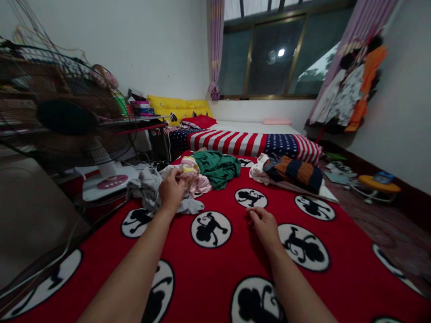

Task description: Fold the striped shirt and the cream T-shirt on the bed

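Observation:
My left hand (171, 192) is closed on a pink and yellow garment (190, 172) at the top of a small heap of clothes. A grey garment (150, 188) lies under and left of that hand, and a green one (217, 167) just behind it. My right hand (264, 224) rests on the red blanket (218, 264) printed with black monkey circles; its fingers are loosely curled and nothing shows in them. A folded striped brown and navy garment (292, 172) sits on white cloth at the far right of the blanket.
A standing fan (67, 117) is close on the left, with its white base (107, 180) and cables by the blanket's edge. A flag-patterned cover (249, 142) and yellow pillows (178, 107) lie behind. Clothes hang at the right wall (353, 89); a small orange stool (379, 184) stands on the floor.

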A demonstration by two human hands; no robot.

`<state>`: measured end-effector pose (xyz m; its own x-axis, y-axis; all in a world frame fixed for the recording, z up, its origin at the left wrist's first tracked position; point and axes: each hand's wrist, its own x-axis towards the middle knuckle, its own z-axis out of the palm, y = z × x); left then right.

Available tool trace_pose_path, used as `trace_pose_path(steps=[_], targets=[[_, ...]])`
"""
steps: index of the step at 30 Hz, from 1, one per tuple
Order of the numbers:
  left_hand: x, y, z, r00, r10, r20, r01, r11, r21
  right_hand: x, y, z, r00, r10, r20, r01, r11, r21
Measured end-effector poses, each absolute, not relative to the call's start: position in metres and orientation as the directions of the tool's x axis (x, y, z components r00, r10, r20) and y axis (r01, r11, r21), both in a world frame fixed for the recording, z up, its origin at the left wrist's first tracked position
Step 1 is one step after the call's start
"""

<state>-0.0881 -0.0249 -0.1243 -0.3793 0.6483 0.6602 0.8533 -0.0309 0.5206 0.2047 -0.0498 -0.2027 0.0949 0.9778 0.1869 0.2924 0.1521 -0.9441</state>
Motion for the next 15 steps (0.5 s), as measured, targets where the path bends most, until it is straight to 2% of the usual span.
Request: trace_pose_path(steps=[3, 5, 7, 9, 11, 13, 15], targets=[[-0.054, -0.041, -0.098, -0.371, 0.547, 0.751, 0.704, -0.362, 0.611, 0.198, -0.056, -0.193, 0.074, 0.979, 0.191, 0.163, 0.177, -0.971], [-0.021, -0.058, -0.085, -0.265, 0.61, 0.747, 0.538, -0.55, 0.639, 0.191, -0.061, -0.187, 0.023, 0.975, 0.219, 0.009, 0.219, -0.976], [0.013, -0.076, -0.079, -0.07, 0.692, 0.719, 0.375, -0.649, 0.662, 0.187, -0.066, -0.183, -0.018, 0.961, 0.276, -0.14, 0.271, -0.952], [0.037, -0.09, -0.08, 0.139, 0.73, 0.669, 0.253, -0.679, 0.689, 0.187, -0.069, -0.182, -0.018, 0.95, 0.311, -0.226, 0.299, -0.927], [0.047, -0.095, -0.083, 0.255, 0.735, 0.629, 0.209, -0.677, 0.706, 0.193, -0.07, -0.182, 0.021, 0.96, 0.28, -0.299, 0.274, -0.914], [0.044, -0.09, -0.088, 0.22, 0.759, 0.613, 0.267, -0.651, 0.71, 0.202, -0.068, -0.181, 0.086, 0.974, 0.212, -0.394, 0.228, -0.89], [0.035, -0.078, -0.095, 0.101, 0.799, 0.592, 0.379, -0.581, 0.72, 0.211, -0.064, -0.179, 0.148, 0.976, 0.163, -0.455, 0.213, -0.865]])
